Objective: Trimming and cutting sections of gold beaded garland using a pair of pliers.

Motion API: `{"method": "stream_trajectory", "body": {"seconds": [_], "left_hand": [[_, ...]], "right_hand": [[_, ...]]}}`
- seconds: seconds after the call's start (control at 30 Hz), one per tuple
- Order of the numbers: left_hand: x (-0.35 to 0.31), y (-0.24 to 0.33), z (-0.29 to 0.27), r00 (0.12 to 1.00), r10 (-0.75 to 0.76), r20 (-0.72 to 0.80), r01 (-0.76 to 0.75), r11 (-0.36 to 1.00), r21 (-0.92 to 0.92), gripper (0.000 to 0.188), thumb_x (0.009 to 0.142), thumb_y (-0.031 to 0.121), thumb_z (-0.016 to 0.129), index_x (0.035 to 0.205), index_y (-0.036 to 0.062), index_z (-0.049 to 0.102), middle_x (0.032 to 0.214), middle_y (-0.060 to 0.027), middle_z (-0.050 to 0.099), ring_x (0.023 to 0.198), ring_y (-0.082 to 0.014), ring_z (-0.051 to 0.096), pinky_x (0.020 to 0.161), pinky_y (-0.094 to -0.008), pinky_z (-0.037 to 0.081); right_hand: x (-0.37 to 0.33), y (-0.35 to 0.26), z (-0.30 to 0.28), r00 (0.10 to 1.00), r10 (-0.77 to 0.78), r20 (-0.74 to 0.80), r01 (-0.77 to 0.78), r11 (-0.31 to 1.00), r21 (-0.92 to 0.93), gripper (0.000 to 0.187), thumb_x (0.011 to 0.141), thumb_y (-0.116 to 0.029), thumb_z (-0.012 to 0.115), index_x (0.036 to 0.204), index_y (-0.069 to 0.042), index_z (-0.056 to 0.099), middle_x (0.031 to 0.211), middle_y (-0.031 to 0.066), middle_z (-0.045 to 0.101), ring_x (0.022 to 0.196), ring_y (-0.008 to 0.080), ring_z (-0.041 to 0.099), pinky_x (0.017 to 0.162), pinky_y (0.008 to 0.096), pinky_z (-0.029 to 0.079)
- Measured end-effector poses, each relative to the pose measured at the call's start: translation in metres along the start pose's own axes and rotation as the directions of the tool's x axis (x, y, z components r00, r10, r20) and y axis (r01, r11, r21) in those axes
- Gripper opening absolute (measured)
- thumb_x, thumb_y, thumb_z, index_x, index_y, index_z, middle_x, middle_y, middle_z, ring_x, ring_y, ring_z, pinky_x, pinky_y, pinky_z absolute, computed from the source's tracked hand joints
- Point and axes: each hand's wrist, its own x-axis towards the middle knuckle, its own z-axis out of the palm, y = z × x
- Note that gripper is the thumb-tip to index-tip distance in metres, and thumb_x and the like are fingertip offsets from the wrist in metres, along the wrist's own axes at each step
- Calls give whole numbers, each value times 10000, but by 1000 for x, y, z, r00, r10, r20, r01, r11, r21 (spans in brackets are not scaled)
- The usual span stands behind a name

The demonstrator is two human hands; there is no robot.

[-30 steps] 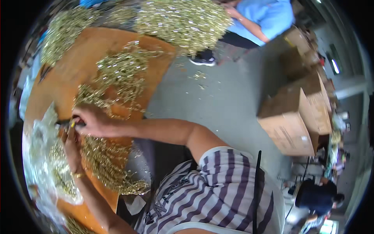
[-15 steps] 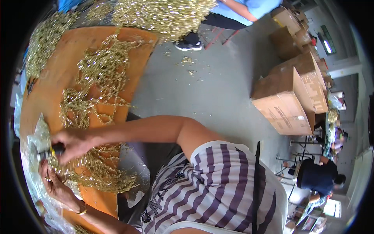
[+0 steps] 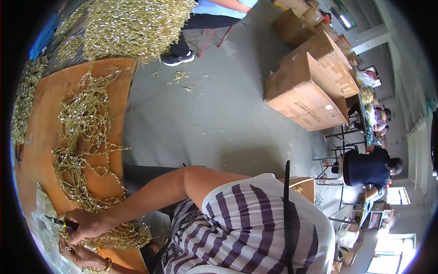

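My right hand (image 3: 86, 224) is closed around a slim tool (image 3: 67, 223) with a black and yellow handle and a thin dark tip pointing left; its exact kind is hard to make out. Just below it, my left hand (image 3: 78, 255), with a bracelet at the wrist, has its fingers curled in at the end of a gold tinsel garland bundle (image 3: 127, 235). What lies between those fingers is partly hidden. Clear plastic film (image 3: 43, 208) lies beside both hands. More gold tinsel garland (image 3: 84, 114) runs in loose tangled strands up the orange-brown tabletop (image 3: 43, 105).
A large heap of gold tinsel (image 3: 132, 27) covers the far surface, near a seated person in blue (image 3: 219, 8). Open cardboard boxes (image 3: 305, 100) stand on the grey floor at right. Another person in dark clothing (image 3: 367, 166) sits farther off. Tinsel scraps (image 3: 180, 76) litter the floor.
The view has shifted, so table, tinsel and boxes sit farther left. Both hands appear lower and still close together. The tool's thin tip now points out left from my right hand.
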Motion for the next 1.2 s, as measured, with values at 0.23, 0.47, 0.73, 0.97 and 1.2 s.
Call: {"method": "stream_trajectory", "body": {"seconds": [0.23, 0.47, 0.73, 0.97, 1.2], "left_hand": [[7, 40, -10, 768, -637, -66, 626, 769, -132, 202, 857, 146, 542, 1015, 39, 607, 813, -24, 533, 769, -111, 470, 692, -223, 397], [-25, 34, -14, 571, -805, 160, 775, 465, -427, 338, 800, 101, 555, 1118, 21, 475, 858, -39, 523, 639, -106, 504, 591, -255, 482], [-35, 77, -34, 628, -771, 107, 553, 345, -758, 132, 839, 122, 532, 947, 56, 570, 1035, -45, 583, 578, -28, 421, 500, -176, 343], [-86, 156, -120, 767, -596, -236, -84, 272, -959, 193, 850, 162, 512, 1031, 94, 507, 917, -7, 585, 645, -85, 499, 514, -197, 393], [-154, 180, -181, 664, -650, -369, -322, 198, -926, 55, 832, 153, 486, 800, 121, 454, 675, 48, 536, 517, -79, 401, 484, -223, 356]], "right_hand": [[25, 7, 0, 783, -608, -127, 498, 737, -457, 254, 575, -86, 646, 761, -46, 478, 719, 119, 507, 644, 278, 522, 544, 352, 424], [8, 6, -22, 900, -320, 296, 407, 858, -312, 195, 780, -169, 629, 890, -19, 569, 703, 14, 502, 623, 80, 473, 521, 233, 385], [39, -32, -67, 934, -162, 318, 346, 191, -919, 245, 737, -182, 658, 904, -35, 555, 809, 89, 579, 738, 215, 547, 679, 321, 427], [77, 2, -113, 824, -309, 475, 450, -151, -880, 278, 746, -247, 632, 908, -41, 540, 806, 114, 557, 772, 291, 525, 680, 386, 415], [91, -25, -123, 736, -423, 529, 498, -191, -846, 278, 773, -234, 622, 933, -16, 559, 846, 126, 572, 807, 280, 546, 732, 376, 425]]}}
